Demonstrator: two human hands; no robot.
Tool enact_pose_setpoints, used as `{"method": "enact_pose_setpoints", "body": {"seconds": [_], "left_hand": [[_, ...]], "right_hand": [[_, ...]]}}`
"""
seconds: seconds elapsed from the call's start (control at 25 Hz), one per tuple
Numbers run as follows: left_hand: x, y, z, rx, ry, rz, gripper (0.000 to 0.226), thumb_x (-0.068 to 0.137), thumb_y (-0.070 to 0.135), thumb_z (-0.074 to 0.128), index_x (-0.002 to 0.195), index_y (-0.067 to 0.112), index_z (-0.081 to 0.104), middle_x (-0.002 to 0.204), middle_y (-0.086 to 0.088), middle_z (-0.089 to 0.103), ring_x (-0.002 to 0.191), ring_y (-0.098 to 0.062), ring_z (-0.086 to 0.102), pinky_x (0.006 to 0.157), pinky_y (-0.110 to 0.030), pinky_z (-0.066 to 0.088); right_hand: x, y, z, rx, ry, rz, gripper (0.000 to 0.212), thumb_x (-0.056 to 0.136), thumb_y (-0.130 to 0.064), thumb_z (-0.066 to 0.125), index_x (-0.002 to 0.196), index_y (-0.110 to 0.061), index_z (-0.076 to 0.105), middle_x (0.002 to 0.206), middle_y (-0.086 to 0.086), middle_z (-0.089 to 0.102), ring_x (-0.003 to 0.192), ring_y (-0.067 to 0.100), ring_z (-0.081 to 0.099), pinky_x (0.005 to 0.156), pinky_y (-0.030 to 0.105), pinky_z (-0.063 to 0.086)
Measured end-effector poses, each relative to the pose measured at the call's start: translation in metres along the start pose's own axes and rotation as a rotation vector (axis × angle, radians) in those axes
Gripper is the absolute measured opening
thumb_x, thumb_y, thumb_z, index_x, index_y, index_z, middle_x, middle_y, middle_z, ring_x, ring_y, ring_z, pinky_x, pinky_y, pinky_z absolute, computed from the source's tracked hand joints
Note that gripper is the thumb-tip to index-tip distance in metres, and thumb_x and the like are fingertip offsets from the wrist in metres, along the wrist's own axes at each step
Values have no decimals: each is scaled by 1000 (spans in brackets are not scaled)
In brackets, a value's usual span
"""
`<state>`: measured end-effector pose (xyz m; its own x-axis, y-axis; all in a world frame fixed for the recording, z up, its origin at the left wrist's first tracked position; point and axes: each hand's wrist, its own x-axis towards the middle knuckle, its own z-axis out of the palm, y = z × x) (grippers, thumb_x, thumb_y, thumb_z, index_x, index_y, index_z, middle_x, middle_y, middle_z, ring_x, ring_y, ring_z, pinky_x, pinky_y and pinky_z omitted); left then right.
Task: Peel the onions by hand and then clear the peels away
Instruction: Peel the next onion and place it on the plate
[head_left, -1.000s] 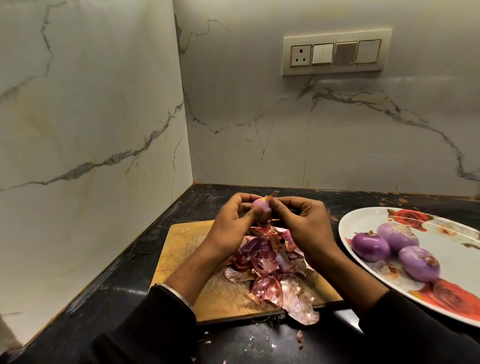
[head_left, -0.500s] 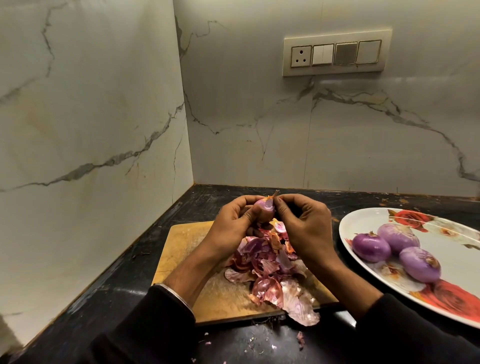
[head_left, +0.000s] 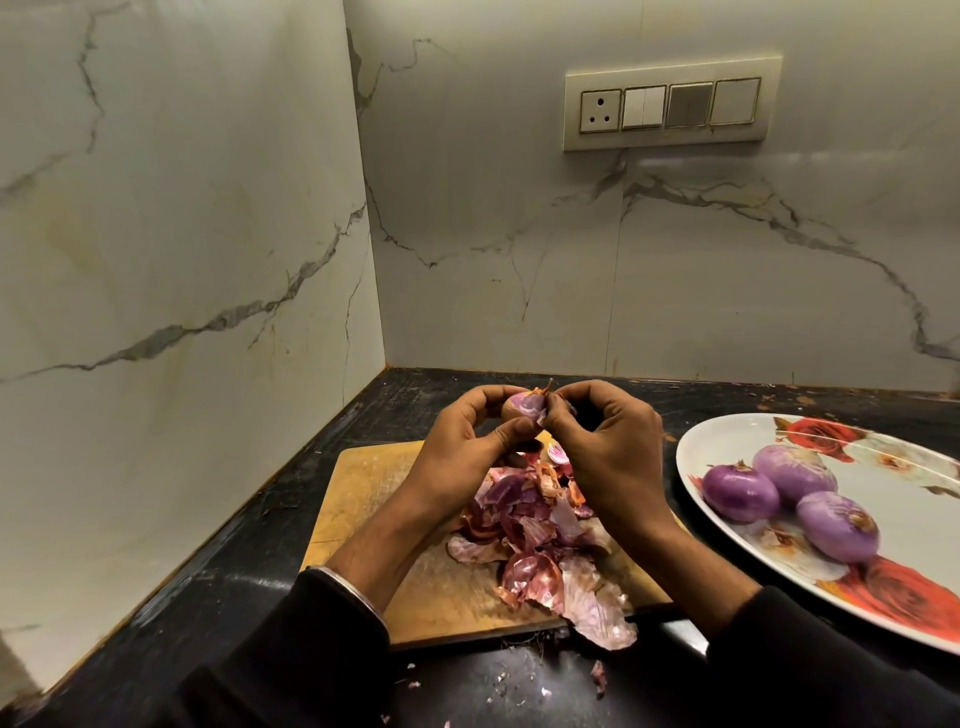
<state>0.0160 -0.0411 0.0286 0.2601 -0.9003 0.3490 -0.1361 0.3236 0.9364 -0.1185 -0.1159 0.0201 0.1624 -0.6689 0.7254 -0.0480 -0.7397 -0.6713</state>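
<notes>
Purple peels (head_left: 540, 540) heaped, perhaps hiding board (head_left: 374, 483).

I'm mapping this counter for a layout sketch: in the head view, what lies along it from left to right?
Wooden cutting board → left hand → onion → right hand → three peeled onions on the floral plate.
</notes>
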Motion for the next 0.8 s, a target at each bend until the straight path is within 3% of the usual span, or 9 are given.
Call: {"method": "enact_pose_setpoints", "body": {"seconds": [0.2,0.36,0.44,0.6,0.8], "left_hand": [[2,-2,0,-52,2,-22,32,97,16,58,128,17,56,113,-6,73,93,-22,73,70,-25,57],[2,-6,4,-43,6,-20,29,98,20,56,127,13,55,116,-10,69,99,-22,72,73,-27,58],[2,-5,3,-32,9,-20,27,98,18,57,125,13,57,116,-10,68,98,-21,72,75,-28,59],[1,-3,2,-75,-2,-28,26,97,14,57,123,11,60,111,-11,69,94,-25,73,74,-29,60],[1,-4,4,-82,-39,-29,28,97,13,57,125,10,62,109,-13,72,92,-29,73,78,-36,62]], "right_hand": [[3,0,-1,48,-68,40,4,91,-19,69,91,-16,70,79,-6,69,75,7,67,66,20,56],[2,2,0,153,-161,128,24,88,-34,69,103,-16,74,90,-5,74,86,7,70,75,29,60],[2,4,0,211,-154,167,21,89,-25,70,105,-13,76,90,-2,76,87,10,72,77,35,61],[1,2,-1,163,-108,103,15,90,-9,69,102,-13,76,87,-3,76,81,5,72,72,24,60],[-1,6,1,34,25,52,23,86,5,65,94,-14,76,82,-5,73,79,6,70,72,22,59]]}}
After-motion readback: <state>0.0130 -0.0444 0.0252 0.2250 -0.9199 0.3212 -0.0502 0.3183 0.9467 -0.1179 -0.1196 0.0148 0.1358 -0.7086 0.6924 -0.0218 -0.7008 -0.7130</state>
